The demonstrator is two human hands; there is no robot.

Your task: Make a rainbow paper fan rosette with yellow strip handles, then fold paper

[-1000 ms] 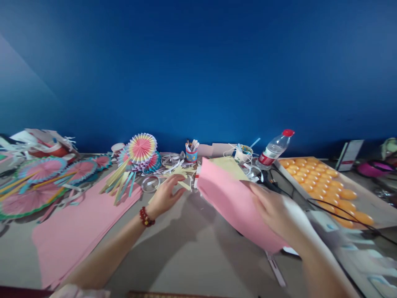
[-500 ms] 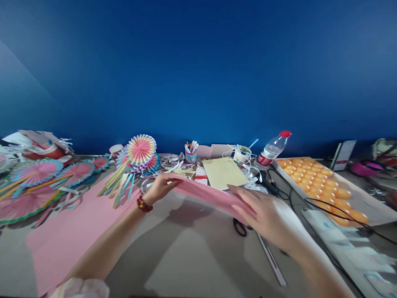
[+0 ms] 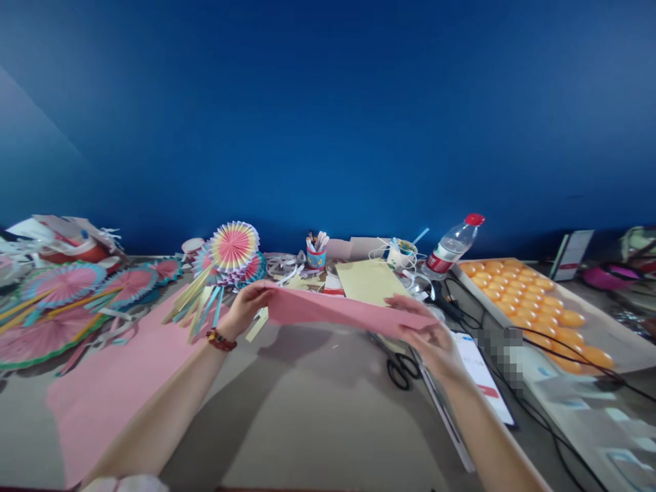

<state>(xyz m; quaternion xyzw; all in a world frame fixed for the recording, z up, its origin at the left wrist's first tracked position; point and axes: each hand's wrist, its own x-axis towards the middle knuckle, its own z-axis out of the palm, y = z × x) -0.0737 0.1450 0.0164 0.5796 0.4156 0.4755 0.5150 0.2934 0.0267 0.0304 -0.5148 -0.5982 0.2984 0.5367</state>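
Note:
A folded strip of pink paper stretches between my two hands, raised above the grey table. My left hand, with a beaded bracelet at the wrist, pinches its left end. At the right end, my right hand grips it between thumb and fingers. Below my right hand lie black-handled scissors and a metal ruler. A larger pink sheet lies flat under my left forearm. Behind the strip is a pale yellow sheet.
Pleated paper rosettes stand at the left. A pen cup, a cup with white cords and a red-capped bottle line the back. At right are a phone, cables, a power strip and a tray of orange balls.
My hands have moved apart, and the pink paper is now spread wider and more level. My right hand has shifted right; the phone and more of the scissors show.

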